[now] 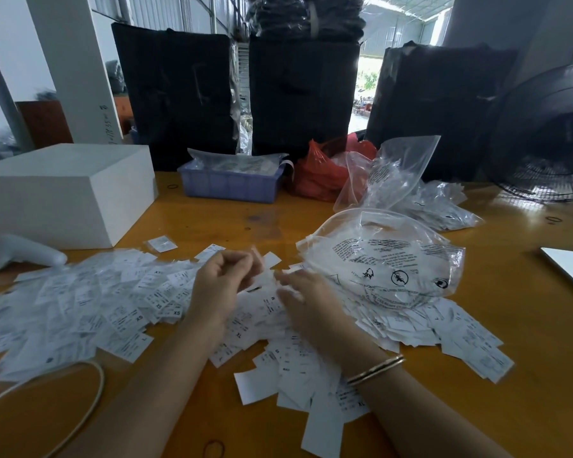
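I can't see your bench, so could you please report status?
Left hand curled above labels, grip blurred. Right hand open on them. Bag rests on labels beside it.

— What is worn on the arms?
— Thin gold-coloured bangles [376,370], lying close together round the right wrist, just behind the right hand [306,292].
— And to the left of the bangles?
— The left hand [224,279] and forearm, both bare.
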`<state>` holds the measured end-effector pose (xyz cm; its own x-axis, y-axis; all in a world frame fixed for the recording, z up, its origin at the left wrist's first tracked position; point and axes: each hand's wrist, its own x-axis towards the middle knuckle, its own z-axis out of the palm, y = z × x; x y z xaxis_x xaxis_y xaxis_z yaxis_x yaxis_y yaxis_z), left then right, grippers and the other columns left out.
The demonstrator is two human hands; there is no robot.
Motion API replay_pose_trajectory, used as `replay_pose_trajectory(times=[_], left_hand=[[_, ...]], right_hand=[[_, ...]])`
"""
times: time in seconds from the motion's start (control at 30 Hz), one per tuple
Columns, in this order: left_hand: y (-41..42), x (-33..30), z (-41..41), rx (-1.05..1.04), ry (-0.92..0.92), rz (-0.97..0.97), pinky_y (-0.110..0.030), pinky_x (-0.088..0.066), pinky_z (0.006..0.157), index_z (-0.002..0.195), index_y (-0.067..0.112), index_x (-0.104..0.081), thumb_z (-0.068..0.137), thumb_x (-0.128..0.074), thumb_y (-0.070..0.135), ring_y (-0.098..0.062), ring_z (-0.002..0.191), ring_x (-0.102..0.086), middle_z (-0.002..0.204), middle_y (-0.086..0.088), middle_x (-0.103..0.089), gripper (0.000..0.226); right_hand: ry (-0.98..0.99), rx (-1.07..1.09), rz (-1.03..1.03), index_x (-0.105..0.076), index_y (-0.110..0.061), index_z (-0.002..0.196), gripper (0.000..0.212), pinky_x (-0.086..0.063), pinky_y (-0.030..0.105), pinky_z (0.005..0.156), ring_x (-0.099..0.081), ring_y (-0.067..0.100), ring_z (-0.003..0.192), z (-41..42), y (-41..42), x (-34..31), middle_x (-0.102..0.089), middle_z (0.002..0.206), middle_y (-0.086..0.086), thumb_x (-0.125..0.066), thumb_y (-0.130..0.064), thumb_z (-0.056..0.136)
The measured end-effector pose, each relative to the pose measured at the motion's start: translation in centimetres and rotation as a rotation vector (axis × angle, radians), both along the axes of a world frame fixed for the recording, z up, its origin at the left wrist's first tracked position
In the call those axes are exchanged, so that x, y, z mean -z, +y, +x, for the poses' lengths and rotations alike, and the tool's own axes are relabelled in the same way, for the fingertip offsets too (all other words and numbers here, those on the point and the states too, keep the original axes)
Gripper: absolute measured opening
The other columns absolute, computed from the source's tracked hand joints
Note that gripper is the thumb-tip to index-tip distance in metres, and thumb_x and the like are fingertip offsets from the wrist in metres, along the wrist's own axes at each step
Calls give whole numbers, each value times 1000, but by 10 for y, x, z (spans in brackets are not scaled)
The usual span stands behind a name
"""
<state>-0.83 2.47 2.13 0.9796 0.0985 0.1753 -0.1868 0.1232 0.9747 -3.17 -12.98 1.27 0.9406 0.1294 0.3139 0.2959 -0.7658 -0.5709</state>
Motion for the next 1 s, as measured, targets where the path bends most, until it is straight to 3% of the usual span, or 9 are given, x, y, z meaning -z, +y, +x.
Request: replay_pose_trajectory(times=[0.07,0.17,0.37,0.43,0.57,0.63,0.77,0.9,1.0], left_hand=[[2,1,2,-21,-9,-20,-21,-53,68,93,15,-64,90,-61,10,-13,84,-71,85,1,-75,7],[1,1,1,-19,-45,9,-16,-53,64,95,19,-64,87,-64,9,-9,83,-71,84,4,-75,13],[-3,2,-2,-20,-98,136,-11,-50,61,87,32,-71,86,-66,18,-1,79,-68,82,13,-74,15],[-3,1,-3,-14,-109,166,-11,-50,60,85,33,-71,86,-67,20,1,78,-67,81,18,-73,13],[-5,1,-4,4,-142,213,-9,-50,64,80,27,-71,81,-72,25,4,79,-66,81,22,-71,3],[-6,1,-6,19,-181,241,-10,-50,64,79,26,-70,75,-74,36,0,77,-65,82,12,-72,11],[-10,-1,-13,69,-246,288,-7,-46,60,78,26,-68,62,-68,55,3,67,-61,75,16,-69,34],[-12,2,-13,119,-278,349,-8,-48,63,79,26,-68,69,-72,41,3,71,-64,78,17,-70,19],[-13,4,-12,124,-295,399,-8,-48,65,80,27,-67,76,-75,27,3,73,-64,79,20,-69,9]], right_hand=[[-38,-78,-366,-49,-28,134,39,-25,34,96,-37,16,119,2,3,8,-49,133,-8,-44,-32,95],[-40,-78,-390,-50,-30,133,39,-17,35,92,-34,19,117,6,5,9,-48,125,-6,-47,-33,93],[10,47,24,-60,-26,124,40,-39,36,96,-51,16,102,3,-1,1,-60,111,-2,-52,-9,89],[1,106,123,-67,-23,114,32,-45,27,84,-56,13,92,1,-8,-3,-64,104,-3,-54,-8,89],[1,256,401,-69,-19,91,7,-39,11,57,-54,4,67,-4,-23,-9,-62,76,-12,-63,-19,88],[29,277,637,-67,-17,86,4,-41,14,57,-55,6,65,-9,-28,-13,-65,75,-5,-67,-20,85],[110,167,1090,-69,-16,89,6,-46,19,66,-66,9,77,-20,-26,-26,-73,83,-3,-67,-20,85],[126,133,1092,-70,-22,67,16,-43,19,64,-57,5,65,-24,-20,-31,-64,66,-6,-69,-28,82],[115,90,1086,-72,-20,81,9,-45,10,56,-59,2,62,-25,-20,-31,-68,68,-5,-65,-16,86]])
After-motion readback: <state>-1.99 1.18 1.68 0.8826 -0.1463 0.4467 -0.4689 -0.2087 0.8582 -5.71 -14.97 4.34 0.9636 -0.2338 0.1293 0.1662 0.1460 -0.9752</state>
